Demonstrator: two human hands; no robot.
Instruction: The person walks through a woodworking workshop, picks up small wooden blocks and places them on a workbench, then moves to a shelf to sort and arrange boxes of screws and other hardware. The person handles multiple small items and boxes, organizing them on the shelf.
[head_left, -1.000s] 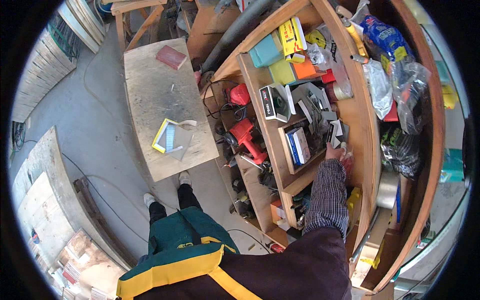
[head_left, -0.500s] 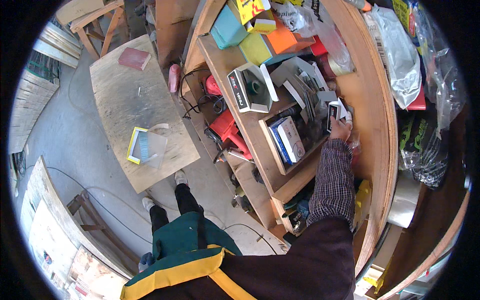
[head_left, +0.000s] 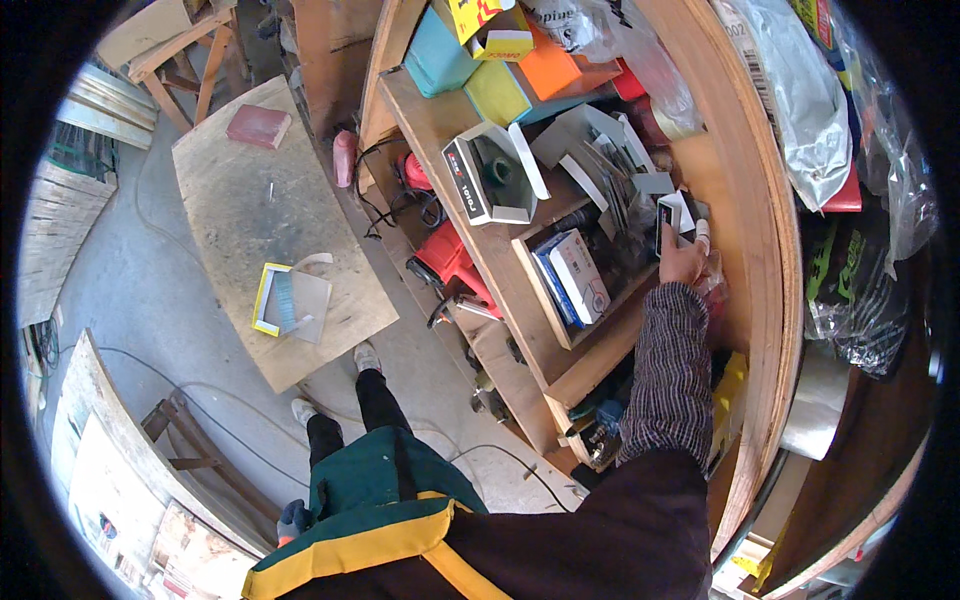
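Note:
My right hand [head_left: 682, 262] reaches into the wooden shelf unit, its fingers closed round a small black-and-white carton [head_left: 672, 212] whose white flap stands up. Just left of the carton lies an untidy stack of flat grey pieces [head_left: 620, 185] among pale card flaps. A wooden tray [head_left: 548, 312] below it holds a white box [head_left: 580, 278] and a blue one side by side. Low at my left side, partly behind the green apron [head_left: 370, 470], my left hand [head_left: 292, 522] shows as a small dark shape. Its fingers cannot be made out.
An open white-and-black box [head_left: 495, 180] stands at the shelf's left edge, above red power tools [head_left: 455, 265]. On the wooden table [head_left: 230, 220] lie a reddish block [head_left: 258, 127] and a yellow-edged open box [head_left: 268, 300]. Plastic-wrapped packages [head_left: 790, 110] fill the right side, and cables cross the floor.
The small carton in my right hand has tilted, and its open white top shows more. My view has shifted slightly. The left hand stays low at my side.

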